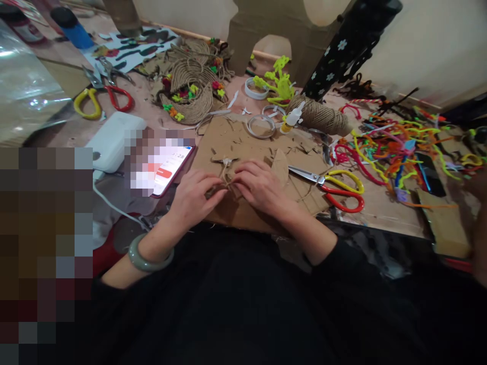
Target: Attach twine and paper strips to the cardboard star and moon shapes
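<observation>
My left hand and my right hand meet over a brown cardboard sheet. Between their fingertips is a thin strand of twine, pinched from both sides. The strand's upper end meets a small pale patch on the cardboard, too small to make out. A leaf-shaped cardboard piece lies by my right hand. Just right of it rest scissors with one yellow and one red handle. Left of my left hand is a lit phone, partly blurred out.
A twine spool, a small glue bottle and tape rings sit behind the cardboard. Coiled twine work lies farther back. Colourful pipe cleaners spread on the right. A white power bank and second scissors are left.
</observation>
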`<action>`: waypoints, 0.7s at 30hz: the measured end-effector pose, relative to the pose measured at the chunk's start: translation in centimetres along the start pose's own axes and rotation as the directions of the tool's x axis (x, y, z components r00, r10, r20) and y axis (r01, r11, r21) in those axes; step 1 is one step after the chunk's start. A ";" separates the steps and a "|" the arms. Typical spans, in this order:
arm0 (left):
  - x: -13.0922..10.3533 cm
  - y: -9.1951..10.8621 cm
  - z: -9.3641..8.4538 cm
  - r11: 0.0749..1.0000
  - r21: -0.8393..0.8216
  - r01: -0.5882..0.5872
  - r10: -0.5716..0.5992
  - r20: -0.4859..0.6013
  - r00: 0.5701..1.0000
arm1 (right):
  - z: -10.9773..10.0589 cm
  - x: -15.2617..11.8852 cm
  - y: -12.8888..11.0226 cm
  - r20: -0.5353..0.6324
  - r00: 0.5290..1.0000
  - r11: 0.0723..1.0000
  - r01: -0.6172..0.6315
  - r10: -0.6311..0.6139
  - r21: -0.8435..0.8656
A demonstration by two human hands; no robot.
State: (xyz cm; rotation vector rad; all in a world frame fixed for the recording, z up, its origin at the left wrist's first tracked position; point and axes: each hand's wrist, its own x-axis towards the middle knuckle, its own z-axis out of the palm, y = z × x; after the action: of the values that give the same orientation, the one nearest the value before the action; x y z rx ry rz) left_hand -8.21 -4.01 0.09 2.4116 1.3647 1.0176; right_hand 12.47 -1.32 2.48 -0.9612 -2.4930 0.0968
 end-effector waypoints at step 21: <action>3.7 -1.3 1.5 0.969 0.242 -0.039 0.026 0.057 0.998 | -1.6 -0.7 -0.1 0.111 0.970 0.966 -0.230 0.218 0.118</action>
State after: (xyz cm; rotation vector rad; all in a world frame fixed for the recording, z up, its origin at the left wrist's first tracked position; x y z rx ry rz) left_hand -6.90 -0.03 0.05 2.6218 1.5155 0.8292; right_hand 13.63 -2.02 3.67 -1.2050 -2.4196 0.3820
